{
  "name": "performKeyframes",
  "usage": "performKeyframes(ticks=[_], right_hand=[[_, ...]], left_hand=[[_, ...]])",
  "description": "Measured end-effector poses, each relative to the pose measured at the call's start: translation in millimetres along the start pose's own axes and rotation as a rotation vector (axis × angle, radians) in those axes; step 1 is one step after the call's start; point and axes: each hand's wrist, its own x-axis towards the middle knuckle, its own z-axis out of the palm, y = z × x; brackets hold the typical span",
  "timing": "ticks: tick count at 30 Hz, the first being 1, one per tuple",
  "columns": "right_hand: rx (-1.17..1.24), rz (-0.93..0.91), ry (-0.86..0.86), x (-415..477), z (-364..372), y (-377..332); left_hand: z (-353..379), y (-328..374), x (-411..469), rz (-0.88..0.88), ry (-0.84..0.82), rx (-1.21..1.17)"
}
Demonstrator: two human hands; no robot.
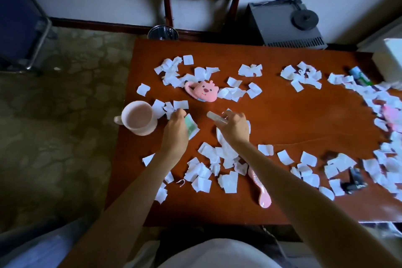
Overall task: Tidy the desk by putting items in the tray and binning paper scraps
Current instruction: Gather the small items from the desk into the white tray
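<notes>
The left hand (174, 129) has its fingers pinched on a small green-and-white flat packet (192, 128) beside the pale pink mug (139, 118). The right hand (236, 127) has its fingers curled round a clear stubby tube (214, 116). Both look light and stiff, whereas the torn white paper scraps (228, 183) strewn over the red-brown wooden surface (293, 119) are flimsy and probably best scooped up in bunches.

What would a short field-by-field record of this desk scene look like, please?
surface: reddish-brown wooden desk, strewn with torn white paper scraps
left hand: holds small green-and-white packet
right hand: holds small clear plastic tube
left edge: pale pink mug
beyond hands: pink animal-face toy
near edge: pink plastic handle, partly under scraps
beyond desk: round metal bin
</notes>
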Motion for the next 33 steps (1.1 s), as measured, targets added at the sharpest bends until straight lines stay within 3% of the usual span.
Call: performKeyframes(ticks=[8,15,25,33], right_hand=[[0.319,0.043,0.078,16,-87,72],[0.477,0.1,0.053,50,-169,191],[0.4,0.062,-0.063,90,-277,338],[0.388,0.11,0.07,131,-317,387]], left_hand=[[22,112,6,0.088,0.075,-0.208],[102,241,-4,0.012,0.074,-0.361],[194,403,-10,-0.001,-0.021,-0.274],[227,482,36,0.081,-0.134,-0.317]])
